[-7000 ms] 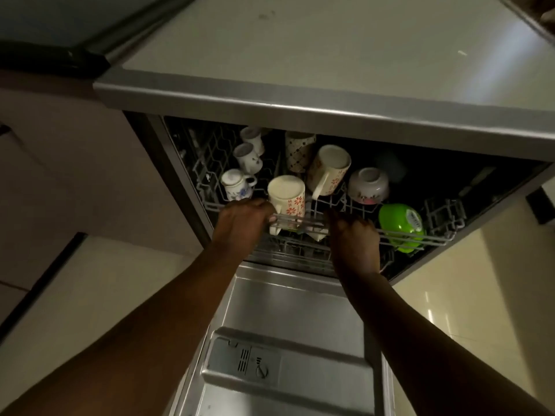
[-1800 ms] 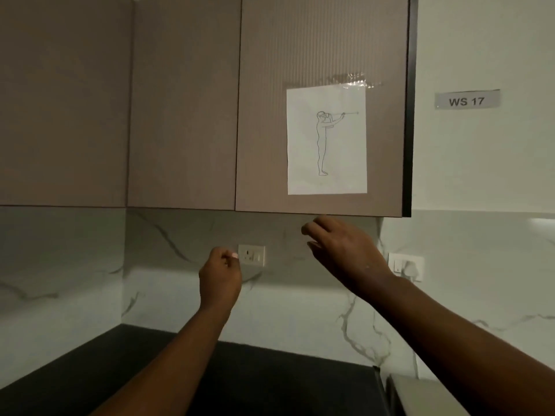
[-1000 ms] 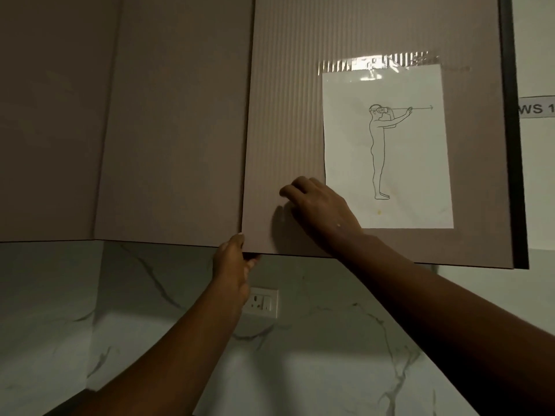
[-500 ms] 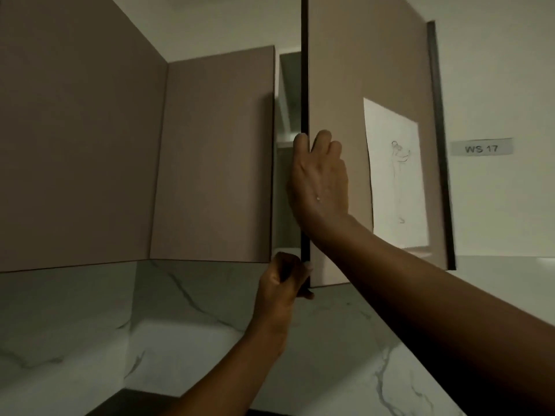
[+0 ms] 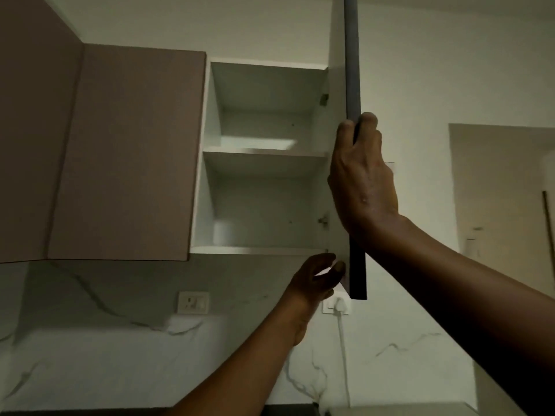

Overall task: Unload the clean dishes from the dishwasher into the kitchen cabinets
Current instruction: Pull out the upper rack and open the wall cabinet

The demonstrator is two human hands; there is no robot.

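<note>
Cabinet door (image 5: 352,55), frame centre-right, edge-on: your right hand (image 5: 362,181) grips its edge, fingers curled round. Your left hand (image 5: 316,279), fingers spread, touches its lower corner. Shelf (image 5: 264,152) centre.

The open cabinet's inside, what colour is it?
White, seen in the head view: the open cabinet has white walls and shelves.

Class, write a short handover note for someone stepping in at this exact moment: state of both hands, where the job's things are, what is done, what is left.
Right hand: grips the edge of the open cabinet door.
Left hand: fingers loosely curled at the door's bottom corner; whether it touches is unclear.
Cabinet: open, two shelves visible, no dishes on them.
Dishwasher and dishes: out of view.
Done: cabinet opened.
Left: bring dishes from the dishwasher and shelve them.
</note>
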